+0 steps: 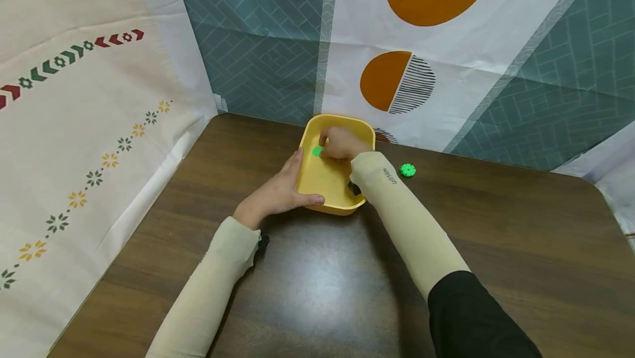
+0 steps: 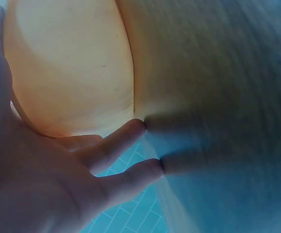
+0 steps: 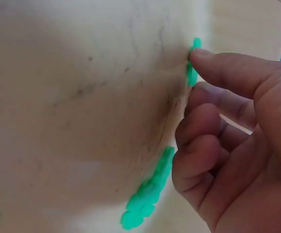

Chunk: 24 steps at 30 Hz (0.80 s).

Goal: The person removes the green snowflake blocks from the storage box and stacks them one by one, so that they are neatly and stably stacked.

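Observation:
A yellow tray [image 1: 333, 184] stands near the table's back edge. My left hand [image 1: 278, 190] lies against its left side, the thumb over the near-left corner. In the left wrist view the fingers [image 2: 125, 187] are spread and nearly straight, beside the tray wall [image 2: 77, 73]. My right hand [image 1: 341, 143] is inside the tray, pinching a green notched plastic disc [image 3: 192, 65] at the inner wall, with the other fingers curled. Another green disc [image 3: 147, 194] rests against the wall below it. The head view shows one green disc [image 1: 317, 151] by the right hand's fingertips.
A green notched disc [image 1: 408, 170] lies on the brown table [image 1: 496, 220], right of the tray. Patterned cloth [image 1: 263, 43] hangs directly behind the tray and the table's back edge. Light cloth [image 1: 114, 192] with flower motifs borders the left edge.

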### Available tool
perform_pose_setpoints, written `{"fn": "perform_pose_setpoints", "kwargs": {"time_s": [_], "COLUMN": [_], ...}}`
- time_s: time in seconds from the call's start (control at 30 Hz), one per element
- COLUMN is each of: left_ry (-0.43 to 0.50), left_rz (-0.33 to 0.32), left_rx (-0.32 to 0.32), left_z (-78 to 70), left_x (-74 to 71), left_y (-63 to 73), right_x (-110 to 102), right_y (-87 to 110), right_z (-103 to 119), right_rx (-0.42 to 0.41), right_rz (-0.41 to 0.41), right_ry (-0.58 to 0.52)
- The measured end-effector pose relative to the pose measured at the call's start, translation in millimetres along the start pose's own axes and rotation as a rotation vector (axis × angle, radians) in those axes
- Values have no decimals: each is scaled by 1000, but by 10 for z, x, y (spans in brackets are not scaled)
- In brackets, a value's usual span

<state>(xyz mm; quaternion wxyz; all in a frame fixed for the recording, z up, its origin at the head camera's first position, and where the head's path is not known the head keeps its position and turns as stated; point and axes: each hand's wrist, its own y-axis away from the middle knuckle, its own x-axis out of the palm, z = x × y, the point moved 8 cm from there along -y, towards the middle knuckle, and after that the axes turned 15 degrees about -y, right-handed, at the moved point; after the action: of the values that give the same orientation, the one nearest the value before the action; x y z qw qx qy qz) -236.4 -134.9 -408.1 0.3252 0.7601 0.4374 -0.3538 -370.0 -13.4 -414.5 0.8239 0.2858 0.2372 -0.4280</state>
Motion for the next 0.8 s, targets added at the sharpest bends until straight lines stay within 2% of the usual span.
{"fn": "perform_pose_setpoints", "kwargs": {"time_s": [0.1,0.27,0.5,0.7,0.8], "left_ry": [3,-1,0,-7,-4], "left_rz": [3,10,8,6,4], "left_rx": [-3,2,5,5,7], "left_z": [0,-3,-11,-23,-25], "left_x": [-2,4,13,6,-8], "left_y": [-2,-1,2,11,17], "right_x": [43,101,145,120,84], "right_y": [-5,1,14,48,82], "right_z": [42,53,75,127,183], "right_rx": [-20,-3,-17,-32,-55], "right_rz": [17,42,54,48,58], "right_ry": [41,33,81,68,16]}}
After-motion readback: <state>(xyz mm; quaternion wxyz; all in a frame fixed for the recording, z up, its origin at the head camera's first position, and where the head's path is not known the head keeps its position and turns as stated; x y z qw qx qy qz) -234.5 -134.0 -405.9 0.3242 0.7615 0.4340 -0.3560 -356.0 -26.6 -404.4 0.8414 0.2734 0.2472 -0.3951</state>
